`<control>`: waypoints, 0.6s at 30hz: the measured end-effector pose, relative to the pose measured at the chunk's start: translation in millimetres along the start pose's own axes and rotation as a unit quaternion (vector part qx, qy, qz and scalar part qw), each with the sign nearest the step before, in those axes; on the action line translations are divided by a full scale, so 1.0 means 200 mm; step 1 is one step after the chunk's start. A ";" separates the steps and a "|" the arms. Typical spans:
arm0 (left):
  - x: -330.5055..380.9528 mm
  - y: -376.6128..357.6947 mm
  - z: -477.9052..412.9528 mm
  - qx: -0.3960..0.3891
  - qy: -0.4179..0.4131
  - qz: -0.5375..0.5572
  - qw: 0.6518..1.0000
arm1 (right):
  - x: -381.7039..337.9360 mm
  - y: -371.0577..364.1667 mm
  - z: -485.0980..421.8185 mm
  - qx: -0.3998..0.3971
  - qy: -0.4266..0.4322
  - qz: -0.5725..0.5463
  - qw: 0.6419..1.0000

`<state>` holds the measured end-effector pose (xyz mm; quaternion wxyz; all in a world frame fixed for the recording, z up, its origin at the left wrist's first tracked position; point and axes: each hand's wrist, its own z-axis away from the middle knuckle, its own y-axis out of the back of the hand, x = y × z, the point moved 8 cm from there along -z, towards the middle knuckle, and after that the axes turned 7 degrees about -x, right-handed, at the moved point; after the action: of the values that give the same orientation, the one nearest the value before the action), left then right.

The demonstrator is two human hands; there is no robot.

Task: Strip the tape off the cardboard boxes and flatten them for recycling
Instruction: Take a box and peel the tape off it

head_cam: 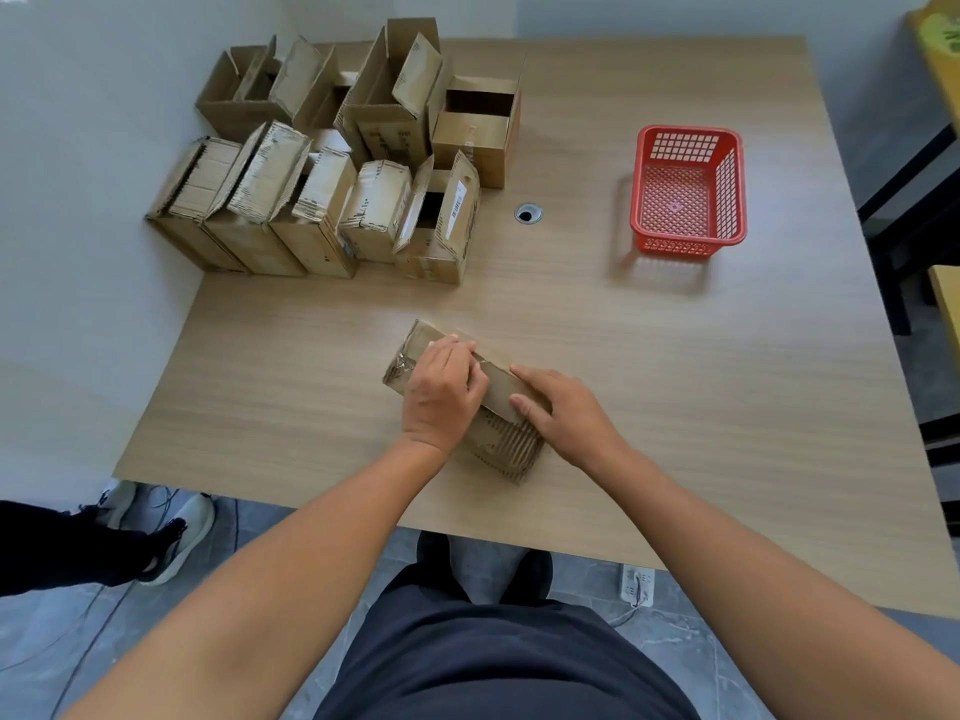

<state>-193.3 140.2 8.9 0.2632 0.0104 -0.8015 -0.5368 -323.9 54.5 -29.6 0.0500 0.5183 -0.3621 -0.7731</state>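
A small brown cardboard box (pixel 501 449) lies on its side near the front middle of the wooden table (pixel 675 356), its torn corrugated end facing me. My left hand (pixel 441 392) lies over its top with the fingers curled at the taped seam (pixel 480 362) along the upper edge, pinching there. My right hand (pixel 558 413) rests on the box's right side, fingers spread and pressing it down. Clear crinkled tape shows at the box's far left end (pixel 402 363).
Several open cardboard boxes (pixel 337 158) stand packed together at the table's back left against the wall. An empty red plastic basket (pixel 688 192) sits at the back right. A cable hole (pixel 528 214) lies between them. Another person's shoes (pixel 171 532) are on the floor at left.
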 end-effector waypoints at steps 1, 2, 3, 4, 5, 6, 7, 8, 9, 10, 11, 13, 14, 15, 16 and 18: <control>-0.01 -0.01 0.01 -0.003 0.017 0.013 1.000 | 0.00 -0.02 0.01 0.002 -0.004 -0.013 1.000; -0.03 -0.02 0.02 0.000 0.030 0.027 0.999 | 0.00 -0.03 0.03 0.008 -0.008 -0.024 1.000; -0.04 -0.02 0.02 0.004 0.044 0.040 0.998 | 0.01 -0.04 0.03 0.014 -0.013 -0.032 0.999; -0.05 -0.02 0.03 0.005 0.059 0.052 0.997 | 0.01 -0.05 0.03 0.018 -0.016 -0.038 0.999; -0.06 -0.02 0.03 0.000 0.073 0.061 0.995 | 0.02 -0.06 0.04 0.020 -0.018 -0.042 0.999; -0.06 -0.03 0.04 -0.009 0.078 0.071 0.994 | 0.02 -0.06 0.04 0.025 -0.020 -0.044 0.999; -0.07 -0.03 0.04 -0.025 0.073 0.080 0.994 | 0.03 -0.06 0.04 0.029 -0.024 -0.048 0.998; -0.08 -0.03 0.04 -0.044 0.056 0.085 0.994 | 0.03 -0.06 0.04 0.032 -0.027 -0.054 0.998; -0.09 -0.02 0.03 -0.065 0.031 0.084 0.994 | 0.03 -0.06 0.05 0.033 -0.029 -0.060 0.997; -0.09 -0.01 0.03 -0.087 0.001 0.078 0.993 | 0.04 -0.06 0.05 0.034 -0.029 -0.066 0.997; -0.10 0.00 0.02 -0.107 -0.025 0.069 0.992 | 0.04 -0.07 0.04 0.032 -0.029 -0.070 0.997; -0.10 0.01 0.00 -0.124 -0.061 0.036 0.990 | 0.04 -0.08 0.04 0.032 -0.029 -0.076 0.996; -0.10 0.02 -0.01 -0.119 -0.072 0.022 0.990 | 0.04 -0.08 0.04 0.034 -0.030 -0.078 0.996; -0.09 0.02 -0.02 -0.108 -0.079 0.015 0.991 | 0.04 -0.08 0.04 0.036 -0.031 -0.079 0.996; -0.07 0.03 -0.02 -0.092 -0.083 0.014 0.992 | 0.04 -0.08 0.04 0.038 -0.030 -0.080 0.996; -0.04 0.03 -0.01 -0.059 -0.093 0.004 0.994 | 0.04 -0.08 0.04 0.040 -0.028 -0.079 0.996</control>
<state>-183.3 143.0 12.3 0.1900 -0.0578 -0.7895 -0.5807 -330.6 66.1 -44.1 -0.0421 0.5247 -0.3525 -0.7738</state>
